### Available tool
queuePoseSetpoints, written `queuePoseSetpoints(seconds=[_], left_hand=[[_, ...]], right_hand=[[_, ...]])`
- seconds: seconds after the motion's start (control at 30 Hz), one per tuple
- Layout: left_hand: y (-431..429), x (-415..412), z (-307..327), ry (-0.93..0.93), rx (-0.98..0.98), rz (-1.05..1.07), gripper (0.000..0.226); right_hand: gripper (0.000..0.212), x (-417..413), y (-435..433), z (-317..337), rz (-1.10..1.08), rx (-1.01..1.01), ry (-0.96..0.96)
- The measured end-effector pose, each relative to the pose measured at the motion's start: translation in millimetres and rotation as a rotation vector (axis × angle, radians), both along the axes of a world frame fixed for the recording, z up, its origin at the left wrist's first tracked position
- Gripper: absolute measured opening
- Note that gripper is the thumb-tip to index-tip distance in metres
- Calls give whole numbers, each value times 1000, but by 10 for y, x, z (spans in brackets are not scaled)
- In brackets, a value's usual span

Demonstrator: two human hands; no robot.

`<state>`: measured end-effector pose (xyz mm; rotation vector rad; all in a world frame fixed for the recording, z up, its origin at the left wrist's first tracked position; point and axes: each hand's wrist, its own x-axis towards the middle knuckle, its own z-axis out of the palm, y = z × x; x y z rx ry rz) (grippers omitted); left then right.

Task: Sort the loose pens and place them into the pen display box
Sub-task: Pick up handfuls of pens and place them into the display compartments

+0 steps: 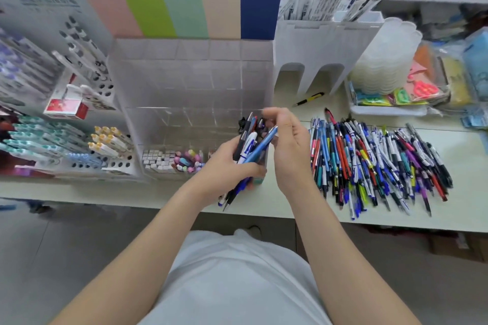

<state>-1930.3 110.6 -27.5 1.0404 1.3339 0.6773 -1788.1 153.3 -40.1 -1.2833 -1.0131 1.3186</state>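
My left hand (227, 166) grips a pen bundle (248, 141); my right hand (287, 145) curls over its tops, grip unclear. Next, aligned, into the display box (190, 82) beyond.

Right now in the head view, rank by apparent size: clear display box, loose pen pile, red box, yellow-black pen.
Largest to smallest:
1. clear display box
2. loose pen pile
3. red box
4. yellow-black pen

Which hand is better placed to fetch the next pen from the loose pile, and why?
Right, probably. The right hand sits nearer the loose pile, while the left hand grips a bundle of pens and is farther off. Whether the right hand pinches a pen is unclear.
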Motion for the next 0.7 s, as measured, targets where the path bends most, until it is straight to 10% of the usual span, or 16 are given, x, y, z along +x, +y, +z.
queuePoseSetpoints(seconds=[0.1, 0.3, 0.7], left_hand=[[41, -135, 61, -43, 44, -62, 51], [82, -481, 178, -79, 29, -247, 102], [-17, -1296, 141, -126, -60, -355, 75]], right_hand=[[42, 0, 134, 61, -122, -73, 11], [39, 11, 196, 262, 352, -38, -212], [28, -613, 69, 204, 558, -168, -156]])
